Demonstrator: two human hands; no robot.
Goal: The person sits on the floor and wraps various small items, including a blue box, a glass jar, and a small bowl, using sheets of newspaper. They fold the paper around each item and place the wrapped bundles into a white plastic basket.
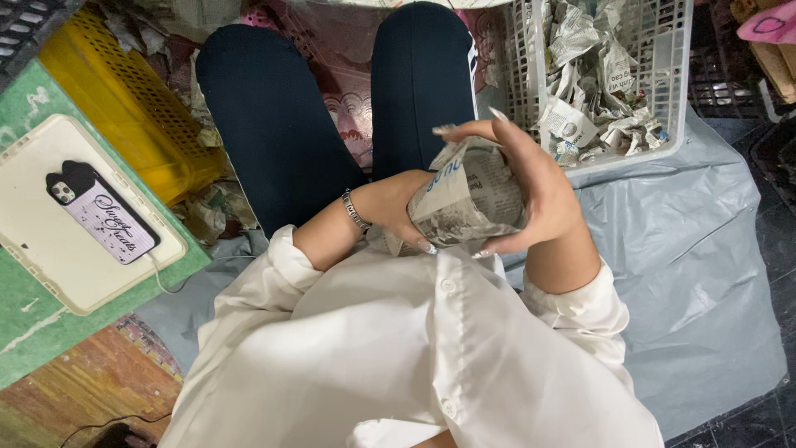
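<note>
Seated person wrapping a rounded object in newsprint, viewed from the head camera. The right hand cups the newspaper-wrapped bundle from the far side, fingers curled round it with long pale nails at its edges; the left hand, a metal bracelet at its wrist, presses against the bundle's near side, fingertips under the lower edge; both hands thus close on the one bundle, held in the air above the lap, just in front of the white shirt. The step in hand appears to be the closing of the wrap; the next move would call for tucking the loose paper flat while one hand steadies the shape. The bundle is roughly cylindrical, its paper creased, matte and thin; what lies inside cannot be told. Beyond the right hand a white plastic lattice basket holds further crumpled newsprint bundles, and stands on the far edge of a smooth grey plastic sheet; to the left lie a yellow perforated crate and a cream tray bearing a phone in a dark case on a green board.
</note>
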